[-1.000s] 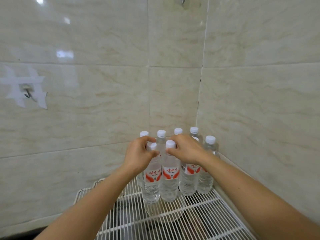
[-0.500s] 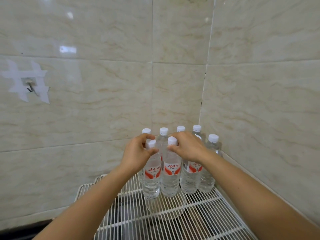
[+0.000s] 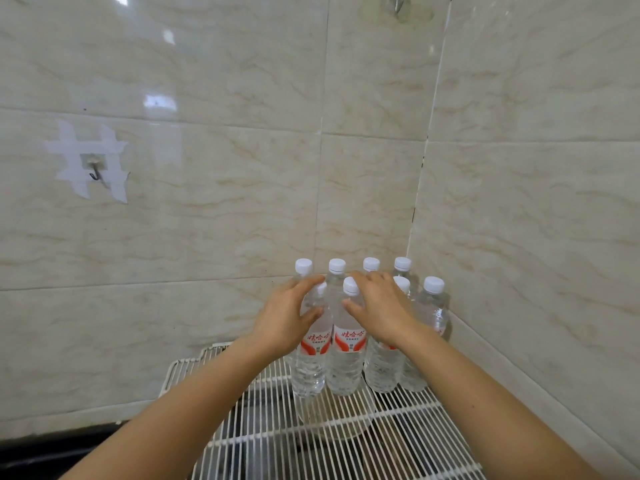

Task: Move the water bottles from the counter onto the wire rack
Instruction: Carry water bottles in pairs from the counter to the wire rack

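Now that the two front water bottles (image 3: pixel 348 351) stand upright on the wire rack (image 3: pixel 311 431) beside the others, the left hand (image 3: pixel 285 322) and right hand (image 3: pixel 382 313) let go, fingers (image 3: pixel 306 283) spread loosely; this pair looks delivered.

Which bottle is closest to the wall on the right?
The front-row bottle at the far right end; every other bottle stands left of it.

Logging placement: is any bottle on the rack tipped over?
No, every water bottle in view stands upright, cap up, on the wire rack.
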The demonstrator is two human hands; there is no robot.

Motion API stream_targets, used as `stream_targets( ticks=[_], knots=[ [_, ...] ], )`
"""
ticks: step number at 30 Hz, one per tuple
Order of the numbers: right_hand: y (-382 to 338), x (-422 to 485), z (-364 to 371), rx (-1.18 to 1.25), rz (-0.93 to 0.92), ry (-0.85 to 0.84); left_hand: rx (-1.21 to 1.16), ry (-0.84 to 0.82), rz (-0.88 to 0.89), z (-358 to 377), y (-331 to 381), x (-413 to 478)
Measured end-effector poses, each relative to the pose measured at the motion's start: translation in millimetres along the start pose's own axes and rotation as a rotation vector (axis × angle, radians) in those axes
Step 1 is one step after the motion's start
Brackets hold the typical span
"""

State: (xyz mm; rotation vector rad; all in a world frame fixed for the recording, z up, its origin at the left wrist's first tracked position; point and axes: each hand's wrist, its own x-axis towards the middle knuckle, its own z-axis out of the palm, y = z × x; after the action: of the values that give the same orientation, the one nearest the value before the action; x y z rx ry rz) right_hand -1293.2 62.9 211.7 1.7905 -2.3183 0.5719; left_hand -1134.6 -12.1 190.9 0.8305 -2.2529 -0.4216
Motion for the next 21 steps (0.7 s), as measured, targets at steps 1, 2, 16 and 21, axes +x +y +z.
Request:
stream_targets(
  ticks=[1,2,16,21],
  knots=[
    [-2,-3,0,-0.019,-0.005,0.024,0.021,-0.011,-0.004,-1,-1,-2],
    [-4,-5,0,-0.029,-0.012,0.054,0.034,-0.011,-0.015,-3,-2,-4],
    [-163,-56,64,0.155,-0.456,0.121,0.148,0.115,-0.287,-96,-94,-156],
    [-276,-100,104,0.157,-0.57,-0.069,0.27,0.167,-0.467,-174,-144,-265]
  ],
)
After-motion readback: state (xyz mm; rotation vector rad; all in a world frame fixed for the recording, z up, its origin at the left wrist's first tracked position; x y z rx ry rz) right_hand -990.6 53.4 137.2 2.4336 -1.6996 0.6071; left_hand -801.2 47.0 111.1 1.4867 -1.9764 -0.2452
